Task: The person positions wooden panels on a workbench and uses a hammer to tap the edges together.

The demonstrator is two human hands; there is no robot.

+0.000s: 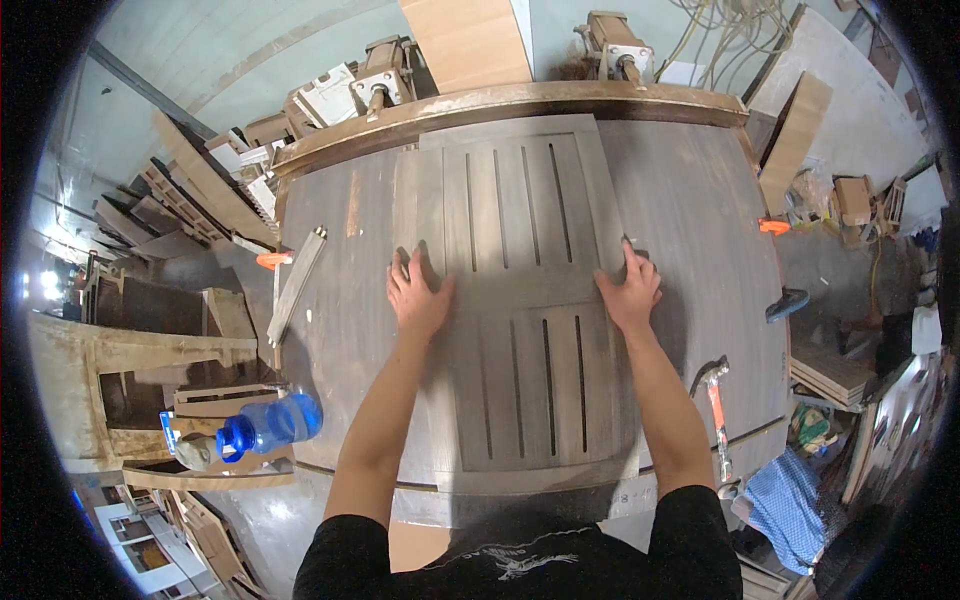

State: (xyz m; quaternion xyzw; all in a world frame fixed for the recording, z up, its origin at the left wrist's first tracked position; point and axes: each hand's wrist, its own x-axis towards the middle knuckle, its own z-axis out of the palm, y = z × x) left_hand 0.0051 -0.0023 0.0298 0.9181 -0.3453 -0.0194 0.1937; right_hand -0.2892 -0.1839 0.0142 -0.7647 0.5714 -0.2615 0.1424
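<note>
A grey-brown wooden door panel (pixel 525 290) with two rows of long narrow slots lies flat before me on a large work table. My left hand (pixel 418 298) rests at its left edge, thumb toward the panel and the other fingers spread. Across from it, my right hand (pixel 630 290) is at the right edge, the thumb touching the panel and the fingers stretched forward. Neither hand is wrapped round anything. To the right of my right forearm lies a hammer (pixel 718 415) with an orange-red handle.
A wooden beam (pixel 500 97) bounds the table's far side, with two cylinder devices (pixel 385 72) behind it. Wooden strips (pixel 297 285) lie at the left. A blue bottle (pixel 272 424) is near the left edge. A dark rounded object (pixel 787 305) sits at the right edge.
</note>
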